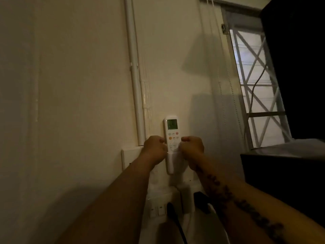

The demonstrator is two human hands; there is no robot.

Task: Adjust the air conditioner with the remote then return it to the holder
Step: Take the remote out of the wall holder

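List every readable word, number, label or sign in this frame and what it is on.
None reads clearly.
Remote screen: lit green with dark digits, too blurred to read.
Remote buttons: markings too small.
Right forearm: dark tattoo lettering, too blurred to read.
Wall switches: no legible marks.

The cream wall (88, 85) carries everything here. A white holder (170, 164) is fixed to it low of centre, with the remote (172, 131) standing upright in it, screen at twelve o'clock. At eleven o'clock a white conduit (134, 76) runs up the wall. At six o'clock sit socket plates (158, 209) with dark plugs (171, 211).
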